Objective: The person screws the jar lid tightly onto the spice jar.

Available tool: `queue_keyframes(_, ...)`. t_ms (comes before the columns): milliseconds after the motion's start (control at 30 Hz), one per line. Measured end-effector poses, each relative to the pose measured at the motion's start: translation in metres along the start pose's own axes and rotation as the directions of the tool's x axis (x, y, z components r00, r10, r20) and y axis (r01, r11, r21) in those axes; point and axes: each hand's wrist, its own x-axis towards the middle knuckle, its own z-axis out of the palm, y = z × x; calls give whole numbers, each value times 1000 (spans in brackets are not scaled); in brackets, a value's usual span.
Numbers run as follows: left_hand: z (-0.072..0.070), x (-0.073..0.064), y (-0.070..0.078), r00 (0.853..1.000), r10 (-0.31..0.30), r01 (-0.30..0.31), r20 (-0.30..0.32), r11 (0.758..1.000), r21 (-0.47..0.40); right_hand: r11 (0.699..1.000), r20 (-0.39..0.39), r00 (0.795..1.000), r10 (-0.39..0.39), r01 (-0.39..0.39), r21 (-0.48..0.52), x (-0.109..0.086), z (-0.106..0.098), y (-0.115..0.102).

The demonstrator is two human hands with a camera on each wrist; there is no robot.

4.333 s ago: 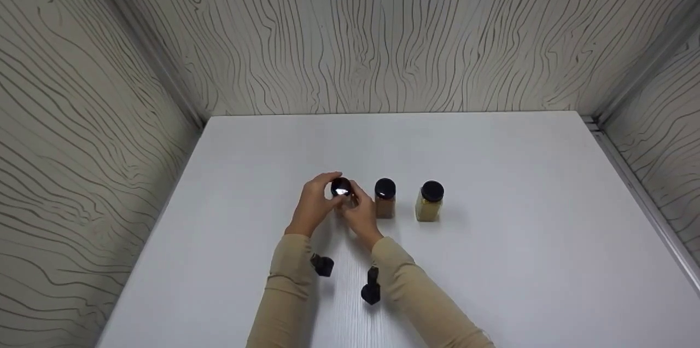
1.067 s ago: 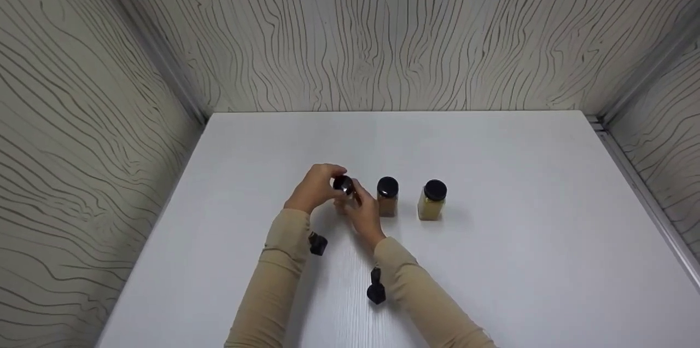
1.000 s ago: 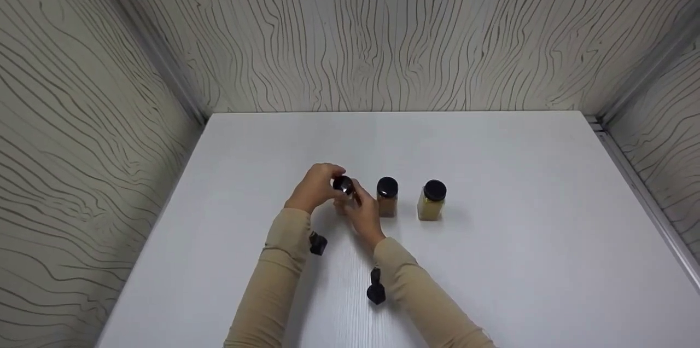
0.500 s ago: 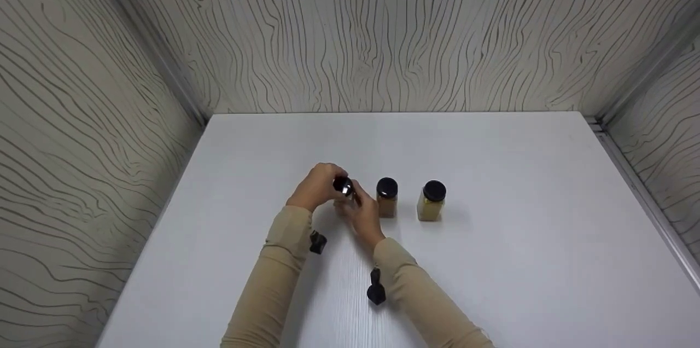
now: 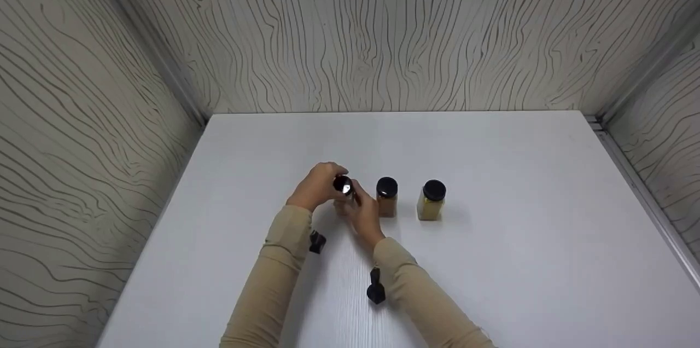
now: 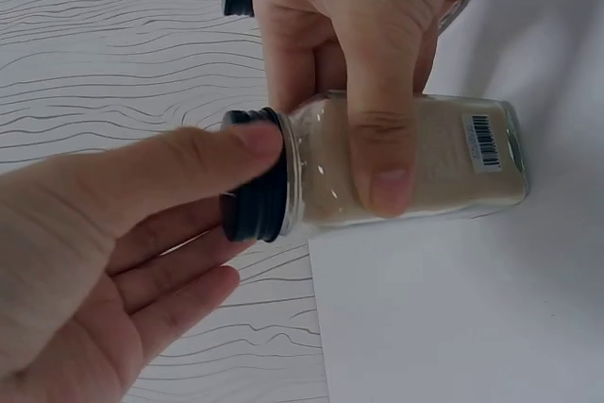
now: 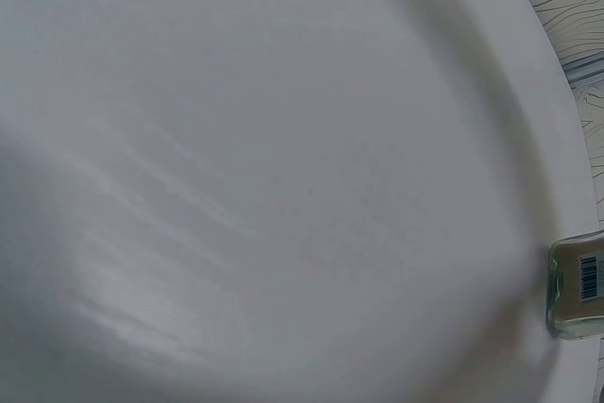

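Observation:
My left hand [image 5: 314,189] pinches the black lid [image 6: 260,207] of a square glass spice jar [image 6: 444,153] between thumb and fingers. Round the jar's body the fingers and thumb of my right hand [image 5: 365,216] are curled. Pale beige powder fills the jar, and a barcode label sits near its base. In the left wrist view the lid is on the jar's neck. Just right of my right hand stands a second jar [image 5: 387,204] with brown contents and a black lid. A third jar [image 5: 430,208], yellowish inside, stands farther right.
The jars are on a white table [image 5: 519,260] bounded by a wood-grain patterned back wall [image 5: 361,36] and side walls. A black wrist camera [image 5: 375,290] hangs by the right sleeve. Part of a jar [image 7: 578,290] shows at the right wrist view's edge.
Compared with the earliest frame, my left hand and forearm sit slightly farther forward at the lid. Over the last second the left fingers shift a little round the lid; the right hand stays put.

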Motion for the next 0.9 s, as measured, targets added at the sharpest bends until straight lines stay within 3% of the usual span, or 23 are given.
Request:
queue_keyframes(133, 1, -1, -10, 999, -3, -1, -32, 995, -104, 1000, -17, 1000, -15, 15, -12, 0, 0, 1)
queue_keyframes(300, 2, -2, -20, 1000, 12, -15, -14, 975, -223, 999, -33, 999, -41, 41, -10, 1, 1, 1)
queue_keyframes(433, 1, -1, -24, 999, 43, -39, 12, 965, -261, 999, -32, 999, -34, 34, 16, 0, 2, 1)
queue_keyframes(567, 2, 0, -27, 999, 28, -19, 30, 961, -276, 1000, -31, 999, -17, 17, -8, 1, 2, 1)
queue_keyframes(733, 6, 2, -32, 1000, 4, 0, 15, 957, -290, 1000, -36, 999, 2, -2, -24, 1, 1, 2)
queue_keyframes(900, 7, 2, -34, 1000, 21, -19, 1, 957, -290, 1000, -26, 1000, 11, -11, -10, 1, 1, 0)
